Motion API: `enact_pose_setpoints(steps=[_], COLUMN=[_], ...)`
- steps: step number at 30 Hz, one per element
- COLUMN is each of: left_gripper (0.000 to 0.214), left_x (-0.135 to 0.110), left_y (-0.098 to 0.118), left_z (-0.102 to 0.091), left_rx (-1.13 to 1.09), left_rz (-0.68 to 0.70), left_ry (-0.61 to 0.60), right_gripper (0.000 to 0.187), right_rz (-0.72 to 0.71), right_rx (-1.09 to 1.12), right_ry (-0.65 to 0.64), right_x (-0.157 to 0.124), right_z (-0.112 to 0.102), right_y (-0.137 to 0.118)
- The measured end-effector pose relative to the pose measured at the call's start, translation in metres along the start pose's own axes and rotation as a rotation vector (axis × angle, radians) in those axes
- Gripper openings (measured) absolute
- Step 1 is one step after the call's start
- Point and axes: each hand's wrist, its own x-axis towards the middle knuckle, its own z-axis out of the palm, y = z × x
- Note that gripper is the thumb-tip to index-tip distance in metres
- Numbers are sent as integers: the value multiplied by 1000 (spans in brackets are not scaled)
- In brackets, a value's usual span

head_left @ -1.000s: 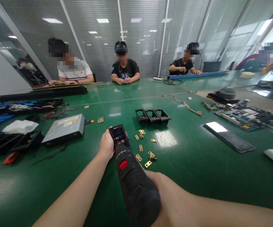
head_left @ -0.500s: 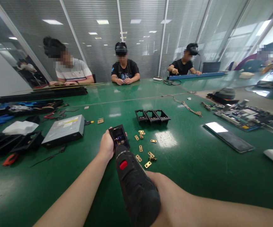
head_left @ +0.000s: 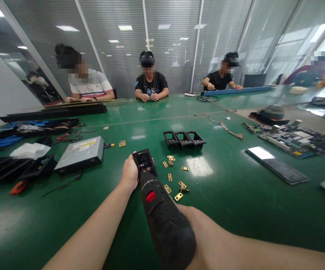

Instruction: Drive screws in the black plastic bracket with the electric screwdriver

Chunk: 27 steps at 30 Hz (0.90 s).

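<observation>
Grips black housing point(head_left: 144, 164) in left hand point(head_left: 129, 173), near centre of counter point(head_left: 235, 195); clamps right hand point(head_left: 204, 230) on screwdriver point(head_left: 165, 221), tip inside housing. Judged midway: three housings point(head_left: 184, 138) lined up beyond, brass plates point(head_left: 178, 196) loose just right.

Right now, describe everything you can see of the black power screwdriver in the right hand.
The black matt plastic power screwdriver is a thick, rounded barrel that narrows toward its nose. It has a red switch on top and faint white lettering near the front. It points away from the camera, tilted down, with its nose at the open top of the small black plastic housing held by the left hand. The right hand wraps around its rear from the right side. Its bit is hidden.
</observation>
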Motion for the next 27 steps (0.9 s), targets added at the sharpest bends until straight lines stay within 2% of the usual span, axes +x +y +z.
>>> enact_pose_setpoints(steps=[7, 12, 19, 27], left_gripper=[47, 50, 47, 44], left_x=[0, -3, -4, -2], left_y=[1, 2, 2, 2], left_z=[0, 1, 1, 0], left_rx=[24, 37, 20, 7], left_rz=[17, 5, 9, 5], left_ry=[-3, 2, 4, -5], right_gripper=[61, 58, 64, 51], right_rz=[-35, -69, -62, -76], right_rx=[-12, -65, -15, -85], right_ry=[-8, -36, -35, -57], right_x=[5, 6, 7, 3], right_z=[-2, -6, -7, -4], right_y=[6, 10, 14, 4])
